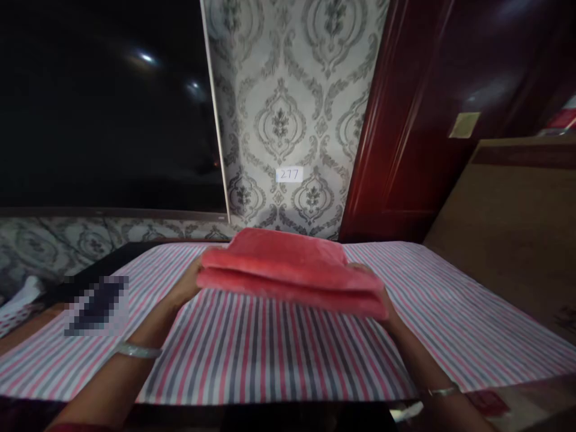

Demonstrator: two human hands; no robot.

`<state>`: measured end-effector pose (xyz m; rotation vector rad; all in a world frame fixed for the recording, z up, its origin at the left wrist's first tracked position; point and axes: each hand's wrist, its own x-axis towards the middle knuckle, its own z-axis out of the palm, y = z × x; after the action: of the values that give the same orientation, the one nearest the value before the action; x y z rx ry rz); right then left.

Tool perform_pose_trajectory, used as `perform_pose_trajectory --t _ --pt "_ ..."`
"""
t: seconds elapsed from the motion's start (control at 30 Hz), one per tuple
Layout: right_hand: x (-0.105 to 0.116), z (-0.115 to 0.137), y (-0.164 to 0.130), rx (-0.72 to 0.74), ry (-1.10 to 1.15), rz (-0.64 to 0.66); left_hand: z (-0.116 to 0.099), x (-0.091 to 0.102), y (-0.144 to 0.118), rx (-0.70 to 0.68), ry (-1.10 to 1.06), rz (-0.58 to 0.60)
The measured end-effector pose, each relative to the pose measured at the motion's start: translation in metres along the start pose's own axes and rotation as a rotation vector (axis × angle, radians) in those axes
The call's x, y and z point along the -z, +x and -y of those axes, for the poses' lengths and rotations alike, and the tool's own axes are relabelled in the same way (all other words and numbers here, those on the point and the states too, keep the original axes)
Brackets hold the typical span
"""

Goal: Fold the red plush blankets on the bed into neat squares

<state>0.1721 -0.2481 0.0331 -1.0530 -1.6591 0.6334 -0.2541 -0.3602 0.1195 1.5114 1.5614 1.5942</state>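
A folded coral-red plush cloth, like a towel (288, 264), is held in front of me above the striped tablecloth (270, 354). Two thick folded layers show along its near side. My left hand (194, 277) grips the cloth's left end, with the fingers mostly hidden behind it. At the right end, my right hand (360, 267) is closed on it too, largely covered by the fabric. A pale bangle (138, 351) circles my left wrist, and a thin bracelet (444, 390) is on the right one.
A blurred-out dark rectangle (99, 306) lies on the tablecloth at left. Behind the table are a large black screen (108, 108) and a patterned wall with a paper label (289, 174) reading 277. A cardboard box (513, 228) stands at right, beside dark red wood panelling (396, 120).
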Motion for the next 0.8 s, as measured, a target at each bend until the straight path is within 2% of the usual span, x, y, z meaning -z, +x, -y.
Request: perform_pose_trajectory --t 0.07,0.13,0.23,0.3,0.37,0.5,0.6,0.7,0.8 --pt "-0.002 -0.031 -0.040 -0.015 0.014 0.055 0.035 0.002 -0.028 0.139 0.007 0.101" --pt "0.002 -0.051 -0.071 -0.063 -0.014 0.090 0.063 0.004 -0.052 0.299 0.013 0.156" --pt "0.010 -0.050 -0.085 -0.148 -0.126 -0.046 0.083 0.004 -0.076 0.401 0.002 0.136" --pt "0.008 -0.031 -0.080 -0.100 -0.203 -0.139 0.085 -0.002 -0.086 0.371 -0.007 0.103" --pt "-0.002 -0.007 -0.074 0.011 -0.252 -0.133 0.084 -0.011 -0.093 0.308 0.021 0.065" --pt "-0.039 0.031 -0.076 0.283 -0.242 0.031 0.082 -0.026 -0.101 0.163 0.108 -0.068" --pt "-0.068 0.042 -0.083 0.381 -0.197 0.184 0.084 -0.028 -0.099 0.076 0.056 -0.114" --pt "-0.086 0.041 -0.085 0.374 -0.169 0.309 0.086 -0.025 -0.091 0.173 -0.066 -0.057" --pt "-0.094 0.030 -0.086 0.335 -0.160 0.322 0.087 -0.020 -0.081 0.315 -0.163 0.086"
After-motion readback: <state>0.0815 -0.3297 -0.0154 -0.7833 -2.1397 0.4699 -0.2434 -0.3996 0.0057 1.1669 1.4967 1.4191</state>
